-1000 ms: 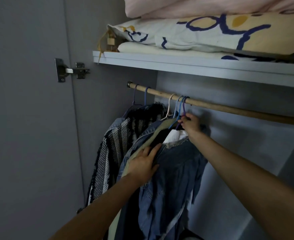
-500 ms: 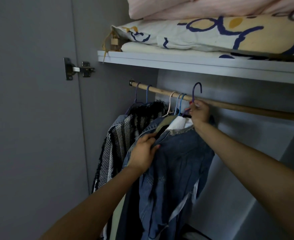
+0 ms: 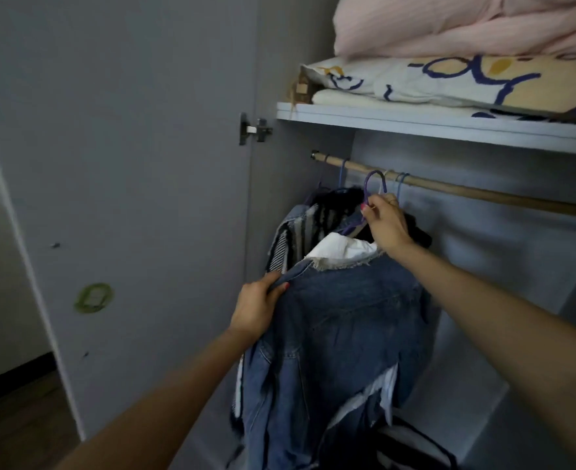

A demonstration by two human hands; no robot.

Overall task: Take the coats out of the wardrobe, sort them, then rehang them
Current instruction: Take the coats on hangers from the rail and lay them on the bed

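Note:
A blue denim jacket [image 3: 341, 320] with a white frayed collar hangs on a purple hanger [image 3: 371, 184] whose hook is off the wooden rail [image 3: 483, 195]. My right hand [image 3: 386, 225] pinches the hanger's neck just below the hook, in front of the rail. My left hand [image 3: 257, 308] grips the jacket's left shoulder edge. Behind it, a black-and-white striped coat [image 3: 290, 239] and a dark garment [image 3: 337, 198] still hang at the rail's left end on blue hangers.
The open grey wardrobe door [image 3: 127, 198] stands to the left, with its hinge [image 3: 254, 128] by the shelf. The shelf [image 3: 449, 125] above the rail carries folded bedding [image 3: 466, 79]. A dark bag [image 3: 412, 446] lies on the wardrobe floor.
The hanger's hook has come off the rail and moved toward me and left. The denim jacket has come forward with both hands; the camera has swung left.

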